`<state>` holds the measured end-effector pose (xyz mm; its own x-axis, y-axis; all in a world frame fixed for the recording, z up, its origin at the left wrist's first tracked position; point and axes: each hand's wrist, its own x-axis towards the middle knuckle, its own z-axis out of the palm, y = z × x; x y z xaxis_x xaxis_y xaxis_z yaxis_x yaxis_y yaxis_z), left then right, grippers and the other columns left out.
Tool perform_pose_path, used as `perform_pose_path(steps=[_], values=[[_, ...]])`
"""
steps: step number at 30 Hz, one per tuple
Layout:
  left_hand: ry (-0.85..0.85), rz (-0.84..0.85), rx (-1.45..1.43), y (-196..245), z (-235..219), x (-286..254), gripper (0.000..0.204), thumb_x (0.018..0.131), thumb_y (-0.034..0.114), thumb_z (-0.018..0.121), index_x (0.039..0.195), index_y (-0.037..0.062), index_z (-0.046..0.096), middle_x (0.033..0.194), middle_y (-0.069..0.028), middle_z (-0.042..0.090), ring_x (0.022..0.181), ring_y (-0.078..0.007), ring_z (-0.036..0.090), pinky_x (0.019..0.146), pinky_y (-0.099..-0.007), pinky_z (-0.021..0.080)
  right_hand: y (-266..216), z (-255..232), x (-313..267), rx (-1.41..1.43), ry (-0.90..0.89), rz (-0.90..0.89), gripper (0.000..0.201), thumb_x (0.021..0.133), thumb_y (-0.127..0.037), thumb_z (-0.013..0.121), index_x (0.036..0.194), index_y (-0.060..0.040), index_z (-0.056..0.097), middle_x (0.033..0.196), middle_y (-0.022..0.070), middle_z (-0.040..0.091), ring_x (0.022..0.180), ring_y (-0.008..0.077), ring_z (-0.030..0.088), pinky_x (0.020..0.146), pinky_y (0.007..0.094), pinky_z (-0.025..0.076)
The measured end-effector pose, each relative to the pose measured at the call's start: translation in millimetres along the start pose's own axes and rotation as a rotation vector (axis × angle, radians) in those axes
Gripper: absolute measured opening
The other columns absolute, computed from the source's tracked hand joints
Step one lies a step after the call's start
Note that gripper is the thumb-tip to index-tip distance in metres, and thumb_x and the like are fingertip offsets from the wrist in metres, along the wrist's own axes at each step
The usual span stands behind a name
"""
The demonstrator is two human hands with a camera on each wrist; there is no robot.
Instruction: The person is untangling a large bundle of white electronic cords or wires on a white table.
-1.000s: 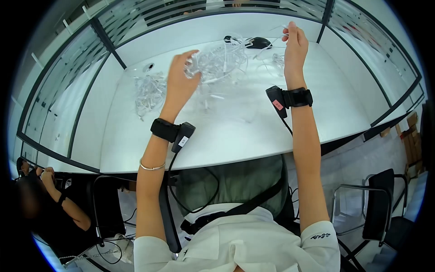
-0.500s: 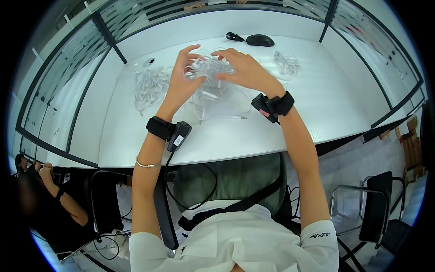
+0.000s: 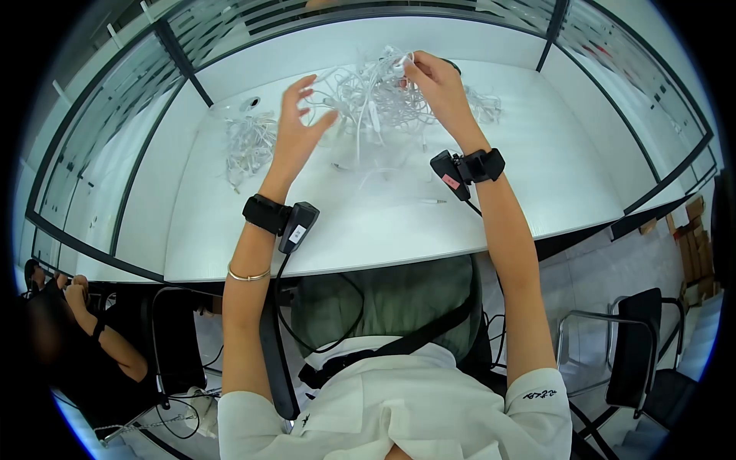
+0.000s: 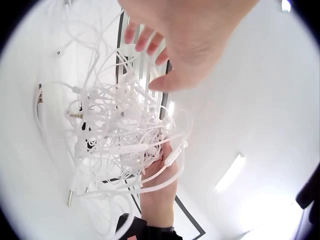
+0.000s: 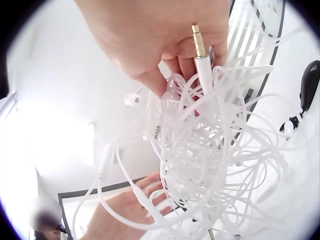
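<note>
A big tangle of white wired earphones [image 3: 376, 96] hangs over the far middle of the desk, with loose strands and gold-tipped plugs dangling. My right hand [image 3: 441, 83] grips the tangle at its upper right, fingers and thumb curled into the cords. In the right wrist view a gold earphone plug [image 5: 200, 47] sticks up in front of those fingers. On the tangle's left side my left hand [image 3: 297, 123] is held with fingers spread and thumb apart, nothing gripped. The left wrist view shows the left hand [image 4: 185, 45] above the cords and the right hand [image 4: 159, 195] beyond them.
A second heap of white earphones [image 3: 249, 146] lies on the desk [image 3: 307, 249] at left, and a small bundle [image 3: 487, 107] at right. A black mouse [image 5: 310, 87] is largely hidden behind my right hand in the head view. Low partitions [image 3: 598, 115] enclose the desk.
My right hand came in from the far right to the tangle, then lifted it up and to the right. My left hand, earlier on the tangle, has let go and spread its fingers.
</note>
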<state>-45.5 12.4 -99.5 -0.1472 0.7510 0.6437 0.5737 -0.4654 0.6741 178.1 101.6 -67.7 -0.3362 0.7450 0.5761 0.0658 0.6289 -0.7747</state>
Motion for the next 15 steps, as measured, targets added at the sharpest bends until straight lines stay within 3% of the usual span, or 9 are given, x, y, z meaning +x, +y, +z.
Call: perform_pose_path(steps=[2, 3, 6, 8, 9, 10, 14, 15], values=[[-0.100, -0.081, -0.078, -2, 7, -1, 0.077, 0.075, 0.018, 0.074, 0.138, 0.0120, 0.031, 0.136, -0.0127, 0.039, 0.123, -0.0281, 0.042, 0.097, -0.0413, 0.039, -6, 4, -2, 0.182, -0.028, -0.056, 0.022, 0.091, -0.019, 0.053, 0.093, 0.0015, 0.061, 0.077, 0.0033, 0.062, 0.074, 0.0089, 0.056, 0.069, 0.0226, 0.043], [-0.152, -0.100, -0.068, 2, 6, -1, 0.091, 0.074, 0.021, 0.077, 0.143, 0.0120, 0.019, 0.141, -0.0181, 0.032, 0.120, -0.0301, 0.046, 0.095, -0.0424, 0.041, -6, 4, -1, 0.222, -0.051, -0.068, 0.022, 0.092, -0.018, 0.052, 0.093, 0.0020, 0.061, 0.078, 0.0026, 0.063, 0.074, 0.0089, 0.056, 0.070, 0.0225, 0.043], [-0.190, -0.229, -0.400, 25, 9, -6, 0.090, 0.073, 0.017, 0.077, 0.142, 0.0122, 0.020, 0.133, -0.0195, 0.041, 0.110, -0.0264, 0.055, 0.089, -0.0372, 0.046, -9, 4, -2, 0.290, -0.120, -0.088, 0.023, 0.092, -0.018, 0.052, 0.095, 0.0029, 0.061, 0.082, 0.0012, 0.063, 0.077, 0.0084, 0.056, 0.072, 0.0221, 0.042], [-0.295, -0.195, -0.447, 23, 8, -6, 0.084, 0.073, 0.014, 0.077, 0.139, 0.0093, 0.025, 0.120, -0.0178, 0.053, 0.102, -0.0220, 0.059, 0.084, -0.0302, 0.049, -11, 6, -1, 0.279, -0.127, -0.108, 0.024, 0.092, -0.018, 0.053, 0.100, 0.0031, 0.062, 0.085, 0.0008, 0.063, 0.080, 0.0075, 0.055, 0.074, 0.0212, 0.042], [-0.279, -0.119, -0.408, 18, 10, -6, 0.071, 0.074, 0.013, 0.077, 0.132, 0.0050, 0.037, 0.107, -0.0108, 0.059, 0.100, -0.0166, 0.058, 0.082, -0.0261, 0.048, -9, 5, -1, 0.248, -0.069, -0.136, 0.024, 0.092, -0.017, 0.053, 0.100, 0.0031, 0.062, 0.086, 0.0010, 0.063, 0.080, 0.0071, 0.055, 0.074, 0.0210, 0.042], [-0.272, -0.132, -0.344, 19, 9, -5, 0.052, 0.075, 0.012, 0.076, 0.119, 0.0016, 0.050, 0.103, -0.0071, 0.059, 0.093, -0.0116, 0.057, 0.077, -0.0229, 0.047, -6, 3, -1, 0.216, -0.010, -0.164, 0.024, 0.092, -0.017, 0.053, 0.101, 0.0032, 0.062, 0.087, 0.0013, 0.064, 0.081, 0.0067, 0.054, 0.074, 0.0208, 0.042], [-0.098, -0.211, -0.314, 10, 4, -1, 0.031, 0.078, 0.012, 0.072, 0.105, 0.0015, 0.060, 0.092, -0.0045, 0.060, 0.073, -0.0082, 0.056, 0.066, -0.0219, 0.045, 17, -17, 9, 0.197, 0.240, -0.096, 0.021, 0.090, -0.014, 0.054, 0.097, 0.0021, 0.065, 0.086, 0.0024, 0.064, 0.075, 0.0070, 0.054, 0.071, 0.0208, 0.043], [-0.042, -0.235, -0.296, 5, 2, 0, 0.029, 0.079, 0.012, 0.071, 0.103, 0.0015, 0.061, 0.090, -0.0045, 0.060, 0.070, -0.0079, 0.055, 0.063, -0.0218, 0.045, 11, -18, 7, 0.307, 0.316, -0.018, 0.020, 0.089, -0.013, 0.054, 0.095, -0.0003, 0.067, 0.081, 0.0008, 0.062, 0.070, 0.0063, 0.052, 0.066, 0.0202, 0.042]])
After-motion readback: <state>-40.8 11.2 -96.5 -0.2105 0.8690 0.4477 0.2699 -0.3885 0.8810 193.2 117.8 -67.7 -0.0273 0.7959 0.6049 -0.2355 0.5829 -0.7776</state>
